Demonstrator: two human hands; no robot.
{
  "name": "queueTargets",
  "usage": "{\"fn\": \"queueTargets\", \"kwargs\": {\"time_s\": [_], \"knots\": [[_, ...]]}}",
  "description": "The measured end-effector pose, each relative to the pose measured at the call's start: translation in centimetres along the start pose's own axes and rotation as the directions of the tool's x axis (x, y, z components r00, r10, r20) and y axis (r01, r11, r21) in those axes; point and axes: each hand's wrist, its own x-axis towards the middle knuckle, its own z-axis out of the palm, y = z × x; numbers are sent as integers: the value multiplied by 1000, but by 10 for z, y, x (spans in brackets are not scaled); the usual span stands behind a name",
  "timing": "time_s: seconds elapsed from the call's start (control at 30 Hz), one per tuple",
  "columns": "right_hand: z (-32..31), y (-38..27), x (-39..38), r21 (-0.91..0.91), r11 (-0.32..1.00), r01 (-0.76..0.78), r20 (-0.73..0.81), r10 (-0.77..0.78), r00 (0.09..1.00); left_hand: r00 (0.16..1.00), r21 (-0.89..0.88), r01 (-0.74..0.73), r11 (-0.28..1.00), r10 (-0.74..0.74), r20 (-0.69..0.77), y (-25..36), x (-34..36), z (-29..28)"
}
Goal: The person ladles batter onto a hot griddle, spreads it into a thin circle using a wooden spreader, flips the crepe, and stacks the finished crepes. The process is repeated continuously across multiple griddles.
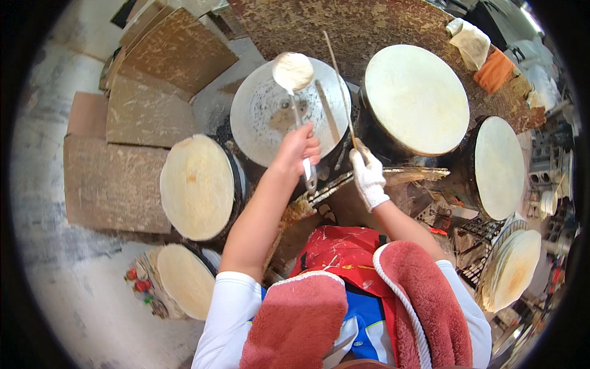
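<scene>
My left hand, bare, is closed round the handle of a ladle. Pale batter fills the ladle's bowl, which hangs over the far part of a round grey griddle. Dark specks dot the griddle's surface. In a white knit glove, my right hand grips the lower end of a long thin wooden stick. The stick slants up and away across the griddle's right side, and a dark streak like its shadow lies on the metal.
Round griddles covered with pale flatbread stand right, far right and left. Stacked flatbreads lie at the lower right; another flatbread is lower left. Brown boards lean at left. An orange cloth lies on the back board.
</scene>
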Motion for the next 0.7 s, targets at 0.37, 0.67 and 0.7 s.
{"fn": "queueTargets", "kwargs": {"time_s": [0.37,0.67,0.7], "knots": [[47,9,-2,88,958,-273,-78,280,957,687,970,-194,149,726,26,-6,83,-105],[130,-51,64,-163,928,-335,31,344,938,913,71,-395,916,399,-78,109,-13,-68],[130,-51,64,-191,940,-284,71,302,951,934,-22,-357,934,356,-37,116,-22,-63]]}}
